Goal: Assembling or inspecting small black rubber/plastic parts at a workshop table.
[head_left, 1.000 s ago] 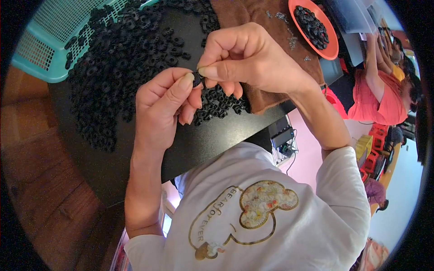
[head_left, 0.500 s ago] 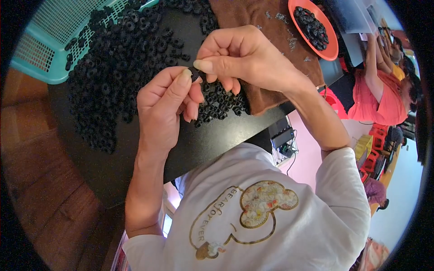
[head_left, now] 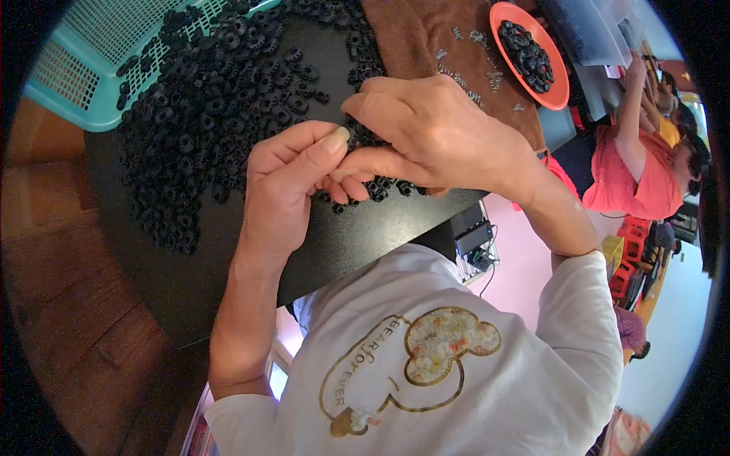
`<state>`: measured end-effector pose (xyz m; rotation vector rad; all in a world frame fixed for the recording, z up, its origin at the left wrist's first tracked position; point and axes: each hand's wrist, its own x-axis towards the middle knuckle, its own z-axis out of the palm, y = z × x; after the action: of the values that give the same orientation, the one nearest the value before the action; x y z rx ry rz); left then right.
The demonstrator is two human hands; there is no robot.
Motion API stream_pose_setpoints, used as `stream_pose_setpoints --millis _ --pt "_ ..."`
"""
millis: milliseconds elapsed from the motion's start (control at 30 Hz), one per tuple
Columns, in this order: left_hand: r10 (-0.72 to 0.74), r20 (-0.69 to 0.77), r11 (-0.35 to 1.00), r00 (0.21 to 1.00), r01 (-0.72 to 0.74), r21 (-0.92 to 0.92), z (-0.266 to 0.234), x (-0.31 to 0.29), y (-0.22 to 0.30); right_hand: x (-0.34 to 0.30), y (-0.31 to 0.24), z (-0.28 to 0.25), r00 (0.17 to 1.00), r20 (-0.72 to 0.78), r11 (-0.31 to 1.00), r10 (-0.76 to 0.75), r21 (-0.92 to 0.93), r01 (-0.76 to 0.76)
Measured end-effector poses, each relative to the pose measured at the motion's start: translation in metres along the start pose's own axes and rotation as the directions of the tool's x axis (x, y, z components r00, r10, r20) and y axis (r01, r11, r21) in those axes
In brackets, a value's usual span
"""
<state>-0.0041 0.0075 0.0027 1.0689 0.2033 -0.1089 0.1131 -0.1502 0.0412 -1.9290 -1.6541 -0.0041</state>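
My left hand (head_left: 293,178) and my right hand (head_left: 433,125) meet over the dark table. Thumb and fingers of the left are pinched together at the fingertips. Against them press the curled fingers and thumb of the right, back of the hand turned up. The small black part in the left pinch is now covered by the fingers. Left of the hands spreads a large heap of black ring-shaped plastic parts (head_left: 182,137). Smaller black parts (head_left: 384,188) lie partly hidden beneath the hands.
A turquoise mesh basket (head_left: 87,114) stands at the far left. On a brown cloth (head_left: 411,38) lie several small metal springs (head_left: 477,36). An orange plate (head_left: 559,95) holds black ringed parts, beside a clear plastic bin (head_left: 589,34). Other people (head_left: 639,167) sit further right.
My right hand has turned over, its back now upward, and closed in against the left fingertips. The left hand has shifted slightly right. The small black part between the fingers has gone from sight.
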Motion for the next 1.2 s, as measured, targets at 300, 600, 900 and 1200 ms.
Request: stream_pose_setpoints --millis 300,600,900,1200 --pt "0.077 0.046 0.996 0.996 -0.075 -0.042 -0.001 -0.001 -0.001 0.003 -0.004 0.003 0.998 -0.048 0.987 -0.031 -0.160 0.023" --pt "0.066 -0.014 0.998 0.998 -0.066 0.022 -0.005 0.000 -0.008 -0.007 -0.001 0.022 0.994 -0.080 0.985 -0.072 -0.160 0.058" --pt "0.095 -0.084 0.994 0.992 -0.099 -0.047 0.005 0.000 -0.004 -0.005 0.001 0.010 0.990 -0.132 0.989 -0.043 -0.148 0.024" --pt "0.063 -0.009 0.996 0.998 -0.063 0.065 0.007 0.000 -0.008 -0.017 -0.001 0.005 0.983 -0.138 0.980 -0.122 -0.174 0.098"
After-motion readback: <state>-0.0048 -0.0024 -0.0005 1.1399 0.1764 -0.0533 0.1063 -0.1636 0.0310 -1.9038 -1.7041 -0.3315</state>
